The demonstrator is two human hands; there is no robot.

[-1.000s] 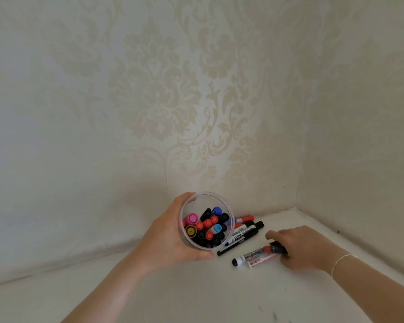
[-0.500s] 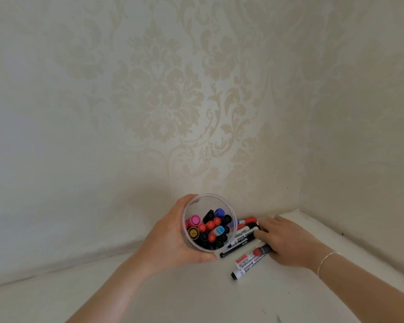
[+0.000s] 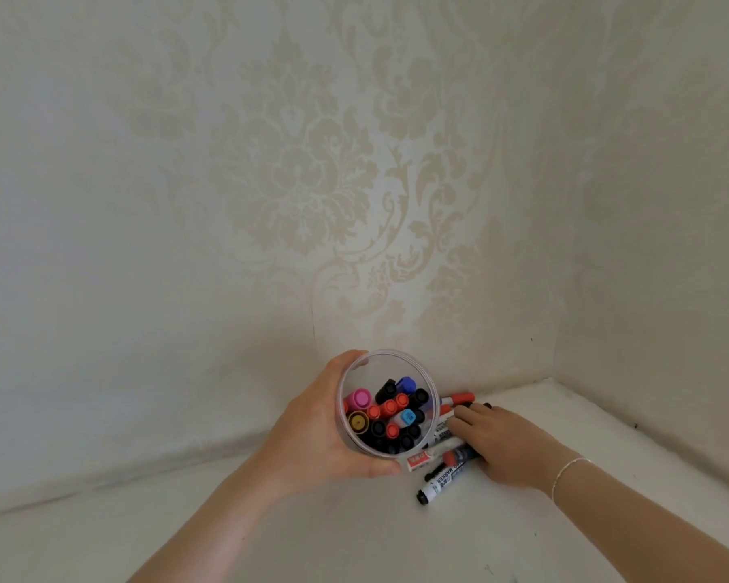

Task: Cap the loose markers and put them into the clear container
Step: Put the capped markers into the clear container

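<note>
Head view — left hand (image 3: pixel 312 435) grips container (image 3: pixel 354 446); right hand (image 3: pixel 501 443) gathers markers (image 3: pixel 442 481), tips leftward.

One clear container (image 3: pixel 390 363), two hands, about five loose markers (image 3: pixel 440 483)

left hand (image 3: pixel 312 431) grips container (image 3: pixel 352 446) | right hand (image 3: pixel 501 443) on loose markers (image 3: pixel 442 481)

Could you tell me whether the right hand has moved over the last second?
Yes. The right hand moved left and toward the back wall, over the loose markers beside the clear container.
</note>
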